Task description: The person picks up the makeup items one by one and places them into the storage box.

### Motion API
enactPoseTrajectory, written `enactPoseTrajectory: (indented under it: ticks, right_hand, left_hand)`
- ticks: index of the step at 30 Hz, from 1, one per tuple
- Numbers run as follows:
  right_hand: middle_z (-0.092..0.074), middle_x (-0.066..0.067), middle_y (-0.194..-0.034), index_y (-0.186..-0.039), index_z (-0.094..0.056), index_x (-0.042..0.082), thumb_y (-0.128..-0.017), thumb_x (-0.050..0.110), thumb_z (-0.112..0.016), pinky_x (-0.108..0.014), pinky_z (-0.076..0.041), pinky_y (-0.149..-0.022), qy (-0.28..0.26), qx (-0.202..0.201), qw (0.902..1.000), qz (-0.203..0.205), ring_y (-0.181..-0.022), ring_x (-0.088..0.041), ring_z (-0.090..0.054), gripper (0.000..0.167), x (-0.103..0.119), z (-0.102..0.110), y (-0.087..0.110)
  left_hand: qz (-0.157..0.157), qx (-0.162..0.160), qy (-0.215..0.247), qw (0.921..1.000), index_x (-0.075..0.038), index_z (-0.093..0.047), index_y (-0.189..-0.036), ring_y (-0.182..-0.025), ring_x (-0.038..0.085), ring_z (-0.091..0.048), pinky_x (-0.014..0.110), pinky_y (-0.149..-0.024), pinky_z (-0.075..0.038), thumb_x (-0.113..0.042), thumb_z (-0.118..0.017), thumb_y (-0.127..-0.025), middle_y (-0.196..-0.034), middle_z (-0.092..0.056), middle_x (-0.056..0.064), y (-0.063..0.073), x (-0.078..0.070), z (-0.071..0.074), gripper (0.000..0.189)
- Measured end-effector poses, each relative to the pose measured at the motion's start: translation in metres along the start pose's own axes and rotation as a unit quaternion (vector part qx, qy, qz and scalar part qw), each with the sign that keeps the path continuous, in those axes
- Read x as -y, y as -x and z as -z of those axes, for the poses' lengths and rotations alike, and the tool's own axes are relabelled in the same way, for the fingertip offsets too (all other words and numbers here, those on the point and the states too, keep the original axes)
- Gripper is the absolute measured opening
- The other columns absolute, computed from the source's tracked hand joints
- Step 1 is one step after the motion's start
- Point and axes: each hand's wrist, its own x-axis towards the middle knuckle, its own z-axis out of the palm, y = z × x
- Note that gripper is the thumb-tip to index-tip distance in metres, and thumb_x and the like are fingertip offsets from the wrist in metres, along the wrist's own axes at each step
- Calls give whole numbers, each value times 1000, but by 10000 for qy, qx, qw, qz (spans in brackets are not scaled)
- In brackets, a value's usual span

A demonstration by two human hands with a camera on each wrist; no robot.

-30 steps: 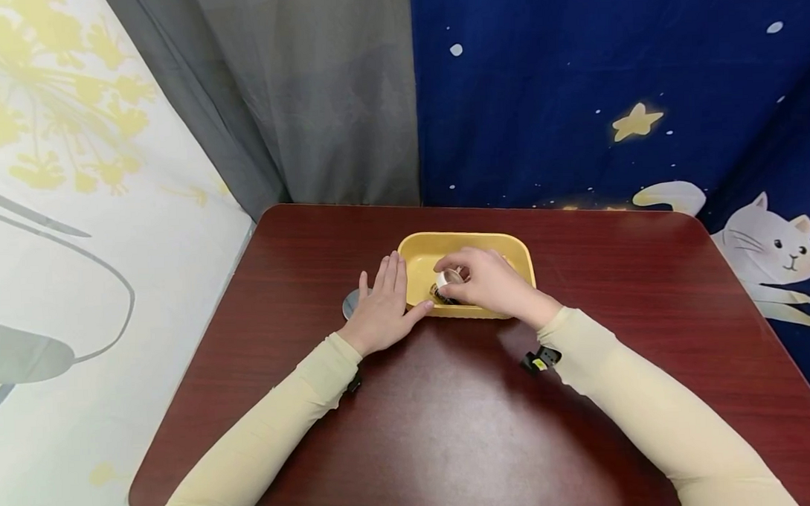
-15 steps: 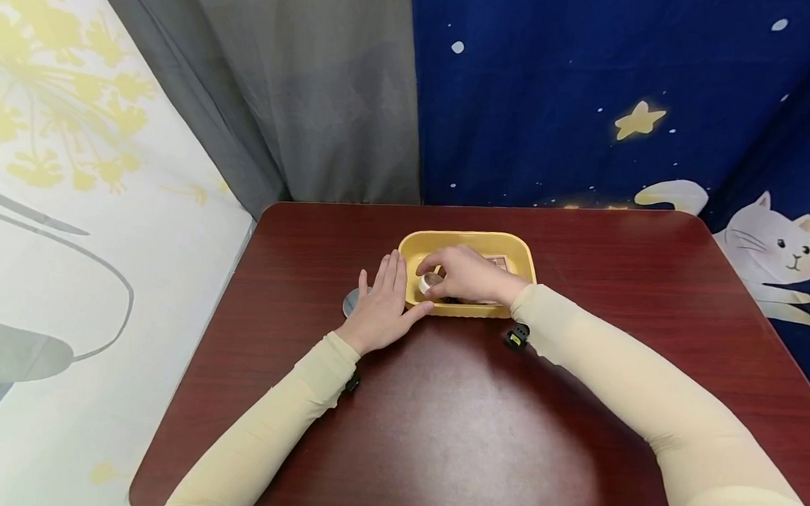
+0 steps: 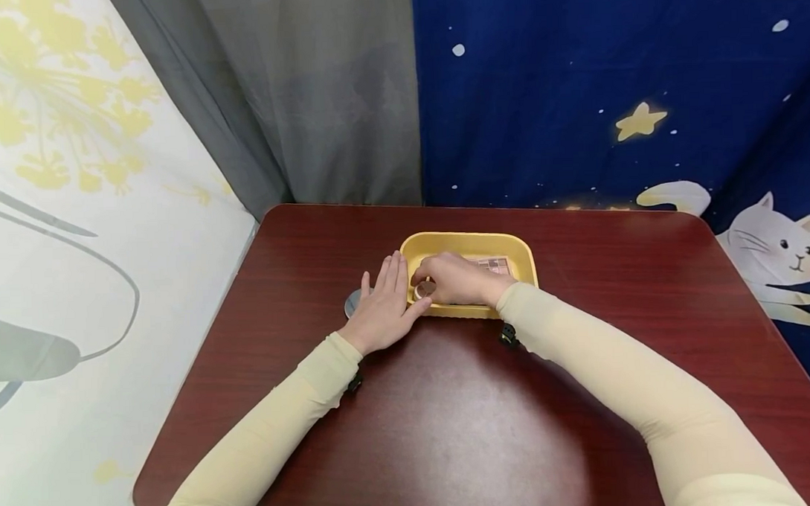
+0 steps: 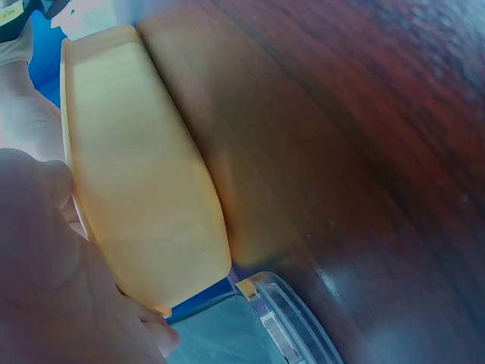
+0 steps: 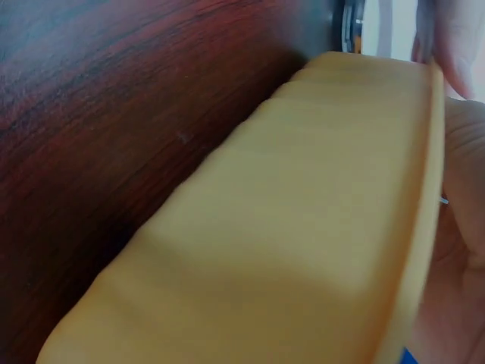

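A yellow rectangular basket stands on the table. My left hand lies with straight fingers against its left end, thumb over the near rim. My right hand reaches down inside the basket at its left part, fingers curled round a small round jar with a white rim and brownish top. Right of that hand, a pinkish palette with a grid of squares lies in the basket. In the right wrist view the basket wall hides most of the right hand.
A round, clear-edged container sits beside the left hand on the table, and its transparent rim shows in the left wrist view. The dark red table meets grey and blue curtains behind and a pale wall at left.
My right hand has moved left and lower inside the basket with the small round jar, uncovering the gridded palette. The left hand stays in place.
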Motion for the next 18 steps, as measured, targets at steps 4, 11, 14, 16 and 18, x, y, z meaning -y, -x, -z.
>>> enactPoseTrajectory:
  ticks: [4,11,14,16,18]
  right_hand:
    - [-73,3,-101,-104,-78,16,-85,13,-77,-33,-50,-89,104,97,9999,11,-93,-15,-67,19,0,-3,-3]
    - [-73,1,-100,-105,-78,14,-86,9,-76,-34,-50,-90,55,152,9997,181,-93,-16,-67,19,-1,-6,-6]
    - [-72,2,-99,-105,-78,15,-87,8,-76,-33,-49,-89,29,177,9996,203,-92,-15,-67,19,-3,-7,-8]
    - [-72,3,-98,-104,-78,16,-87,7,-76,-33,-49,-88,30,197,9996,220,-90,-15,-66,19,-3,-8,-8]
    - [-72,3,-97,-103,-78,17,-87,7,-75,-32,-49,-87,34,226,9995,233,-89,-14,-66,19,-4,-8,-9]
  left_hand:
    - [39,49,15,10000,1,-2,-160,-154,31,1,63,-116,-7,-68,-24,-102,-168,6,15,0,0,0,93]
    - [90,75,54,9999,0,-1,-160,-154,29,3,63,-116,-7,-68,-25,-102,-167,8,12,1,-1,0,92]
    - [91,82,62,9999,0,-1,-160,-154,29,4,62,-116,-7,-67,-25,-102,-167,8,12,0,-1,0,92]
    - [110,113,64,9999,-1,0,-160,-154,27,6,61,-117,-6,-68,-24,-102,-167,9,12,0,-1,0,92]
    - [114,131,52,9998,-1,1,-160,-154,27,5,61,-117,-6,-68,-24,-102,-167,9,12,0,-1,1,92]
